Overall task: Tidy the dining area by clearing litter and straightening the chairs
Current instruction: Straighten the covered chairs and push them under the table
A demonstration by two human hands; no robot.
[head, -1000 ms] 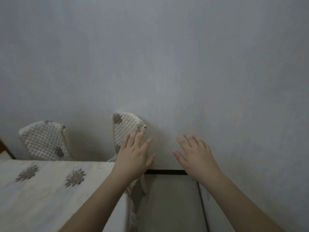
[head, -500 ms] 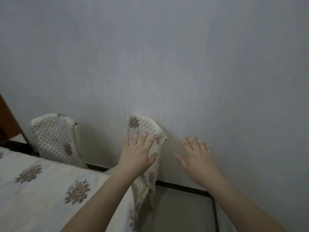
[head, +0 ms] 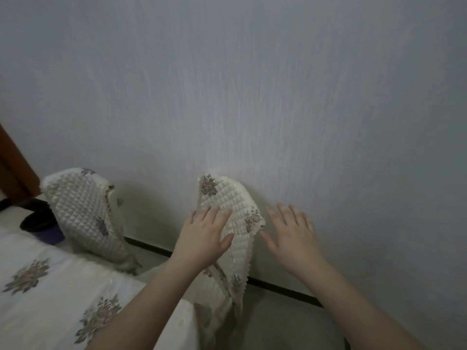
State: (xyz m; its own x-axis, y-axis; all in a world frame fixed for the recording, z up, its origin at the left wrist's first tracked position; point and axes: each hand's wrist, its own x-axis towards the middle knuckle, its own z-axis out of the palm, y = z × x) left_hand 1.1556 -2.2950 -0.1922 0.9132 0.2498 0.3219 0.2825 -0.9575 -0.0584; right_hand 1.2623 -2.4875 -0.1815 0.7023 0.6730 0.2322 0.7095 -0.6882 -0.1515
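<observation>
From the head view, the nearer chair (head: 225,223), in its quilted cover, stands just past the far right corner of the tabletop (head: 50,286), its back running upright and leaning close to the wall (head: 278,97). The left hand (head: 204,238) rests flat on the chair back, fingers straight and holding nothing; the right hand (head: 293,236) hovers just beside its right edge, fingers spread, apart from it. The left hand is therefore nearer. A second chair (head: 83,213) stands along the tabletop's far edge, to the left
</observation>
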